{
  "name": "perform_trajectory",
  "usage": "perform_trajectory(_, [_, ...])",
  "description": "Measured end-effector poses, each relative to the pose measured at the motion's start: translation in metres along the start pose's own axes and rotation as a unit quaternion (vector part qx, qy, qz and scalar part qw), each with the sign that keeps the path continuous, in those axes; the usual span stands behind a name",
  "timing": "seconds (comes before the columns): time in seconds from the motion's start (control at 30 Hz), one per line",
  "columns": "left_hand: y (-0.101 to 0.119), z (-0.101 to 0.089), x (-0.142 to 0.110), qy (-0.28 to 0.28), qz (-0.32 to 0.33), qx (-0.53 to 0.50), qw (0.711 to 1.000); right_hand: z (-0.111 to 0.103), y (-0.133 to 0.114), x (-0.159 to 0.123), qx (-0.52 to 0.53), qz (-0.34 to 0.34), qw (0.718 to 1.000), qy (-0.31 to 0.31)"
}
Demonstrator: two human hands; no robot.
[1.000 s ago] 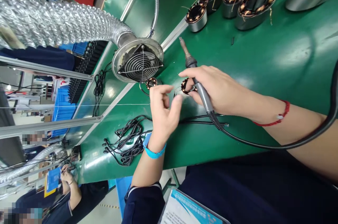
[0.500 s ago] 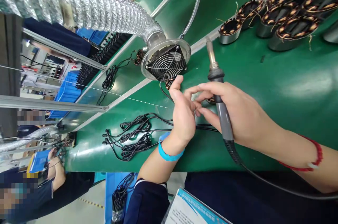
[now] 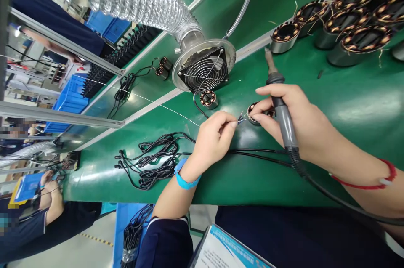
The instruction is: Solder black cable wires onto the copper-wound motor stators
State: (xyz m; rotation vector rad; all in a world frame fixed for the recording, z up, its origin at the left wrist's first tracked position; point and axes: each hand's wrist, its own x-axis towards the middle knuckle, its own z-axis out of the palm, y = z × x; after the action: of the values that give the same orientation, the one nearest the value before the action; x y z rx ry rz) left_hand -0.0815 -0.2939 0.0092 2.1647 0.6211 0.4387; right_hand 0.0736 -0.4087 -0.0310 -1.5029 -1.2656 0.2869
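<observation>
My left hand (image 3: 213,137), with a blue wristband, pinches thin strands between thumb and forefinger. A fine silvery solder wire (image 3: 148,99) comes to it from the upper left, and a dark thin lead (image 3: 240,118) pokes out past its fingertips. In my right hand (image 3: 304,127) is a soldering iron (image 3: 285,125), its tip pointing up and away. The thumb and fingers of that hand also reach toward the lead, over a small wound motor stator (image 3: 251,110) that they partly hide. Black cables (image 3: 252,151) pass beneath both hands.
Another stator (image 3: 208,99) stands below the fume-extraction fan (image 3: 203,70) on its foil duct (image 3: 142,3). Several larger stators (image 3: 356,43) are grouped at upper right. Coiled cables (image 3: 160,158) lie on the green bench (image 3: 104,184). Co-workers sit at far left.
My hands have drawn apart, the left moving left and the right moving right with the iron. The left fingers have closed into a pinch. Both small stators are now more visible.
</observation>
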Motion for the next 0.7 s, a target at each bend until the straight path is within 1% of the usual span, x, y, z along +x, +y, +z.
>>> perform_trajectory(0.07, [-0.011,0.006,-0.002,0.037,-0.029,-0.014,0.999,0.001,0.005,0.000,-0.044,-0.021,0.999,-0.015])
perform_trajectory(0.13, [-0.019,0.013,-0.003,0.058,-0.050,-0.029,0.997,0.002,0.009,-0.001,-0.090,-0.053,0.994,-0.028])
perform_trajectory(0.23, [-0.025,0.023,-0.004,0.069,-0.035,-0.047,0.996,0.005,0.012,-0.001,-0.125,-0.080,0.988,-0.042])
perform_trajectory(0.37, [-0.028,0.027,-0.005,0.078,0.008,-0.056,0.995,0.007,0.012,-0.001,-0.125,-0.077,0.988,-0.042])
perform_trajectory(0.47, [-0.031,0.027,-0.006,0.090,0.050,-0.037,0.994,0.009,0.014,-0.001,-0.113,-0.079,0.990,-0.025])
perform_trajectory(0.57, [-0.036,0.030,-0.007,0.112,0.110,0.012,0.987,0.010,0.014,-0.002,-0.095,-0.077,0.992,-0.015])
perform_trajectory(0.7, [-0.041,0.037,-0.008,0.140,0.206,0.112,0.962,0.011,0.012,-0.004,-0.064,-0.041,0.997,-0.017])
